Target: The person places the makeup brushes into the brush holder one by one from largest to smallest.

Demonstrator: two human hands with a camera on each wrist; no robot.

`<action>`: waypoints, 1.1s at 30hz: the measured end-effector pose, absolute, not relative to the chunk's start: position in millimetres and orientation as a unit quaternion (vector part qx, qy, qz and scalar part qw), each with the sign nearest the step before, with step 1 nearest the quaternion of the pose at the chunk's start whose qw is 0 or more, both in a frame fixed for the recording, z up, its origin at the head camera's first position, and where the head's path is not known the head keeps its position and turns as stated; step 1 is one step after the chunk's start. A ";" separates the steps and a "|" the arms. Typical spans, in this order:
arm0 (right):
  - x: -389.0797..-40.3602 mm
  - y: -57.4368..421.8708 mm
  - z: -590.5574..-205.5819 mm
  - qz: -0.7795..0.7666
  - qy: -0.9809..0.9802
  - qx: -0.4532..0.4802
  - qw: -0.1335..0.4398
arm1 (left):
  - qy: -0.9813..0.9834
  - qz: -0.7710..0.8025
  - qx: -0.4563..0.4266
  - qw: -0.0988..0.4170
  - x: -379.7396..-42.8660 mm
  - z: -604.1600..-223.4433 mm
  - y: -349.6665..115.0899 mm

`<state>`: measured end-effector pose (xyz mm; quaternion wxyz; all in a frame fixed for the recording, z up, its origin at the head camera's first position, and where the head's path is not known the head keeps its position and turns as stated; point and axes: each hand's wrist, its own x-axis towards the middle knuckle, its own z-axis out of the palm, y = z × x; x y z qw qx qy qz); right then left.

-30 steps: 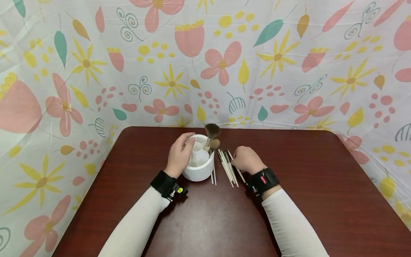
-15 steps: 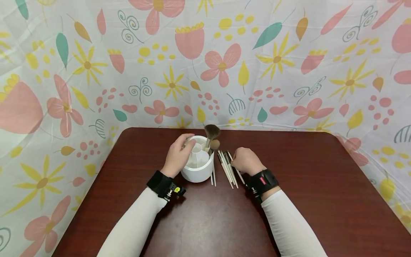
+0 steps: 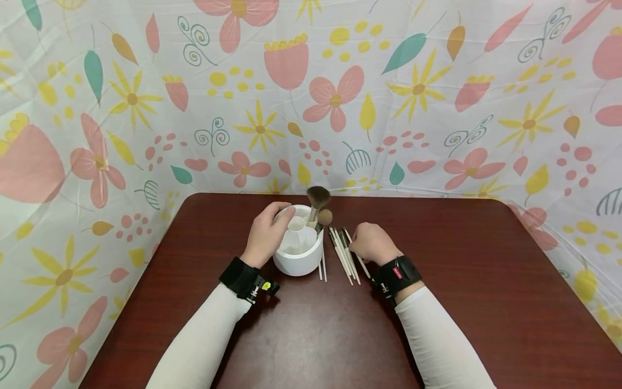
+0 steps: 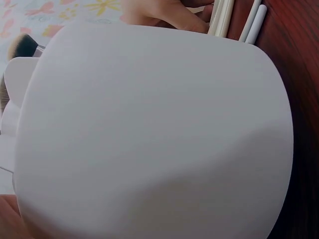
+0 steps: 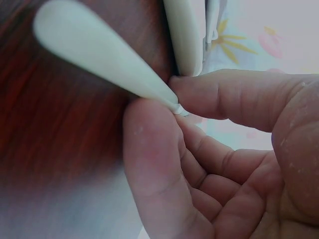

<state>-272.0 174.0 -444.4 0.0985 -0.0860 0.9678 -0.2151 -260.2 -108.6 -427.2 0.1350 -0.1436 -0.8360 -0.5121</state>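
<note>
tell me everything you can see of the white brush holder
The white holder is round, smooth-walled and plastic-looking, its inside divided into compartments around a central tube. It stands upright on the table, with two brushes, heads up, in its right side. The left hand grips its left rim.

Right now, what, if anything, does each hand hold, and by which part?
Left hand: white brush organizer, by its rim. Right hand: makeup brush, at the handle's narrow end.

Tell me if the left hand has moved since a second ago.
Yes: against the table's back left corner in the head view, the left hand has shifted slightly left, most plainly at its black wristband.
</note>
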 end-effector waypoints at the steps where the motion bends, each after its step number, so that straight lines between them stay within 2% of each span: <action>1: -272.1 174.0 -444.6 -0.215 0.968 -0.084 0.098 | -0.835 -0.515 -0.140 0.135 -260.1 -427.0 -108.7; 10: -271.6 173.6 -444.7 -0.206 0.970 -0.083 0.096 | -0.845 -0.497 -0.082 0.183 -260.3 -422.1 -109.7; 19: -270.7 172.3 -442.8 -0.206 0.970 -0.079 0.098 | -0.844 -0.495 -0.052 0.200 -261.5 -422.8 -112.8; 28: -271.5 172.4 -443.2 -0.206 0.970 -0.075 0.101 | -0.840 -0.505 -0.112 0.161 -259.3 -421.1 -110.9; 33: -272.1 172.3 -443.7 -0.203 0.971 -0.076 0.100 | -0.842 -0.500 -0.124 0.158 -259.9 -422.1 -109.3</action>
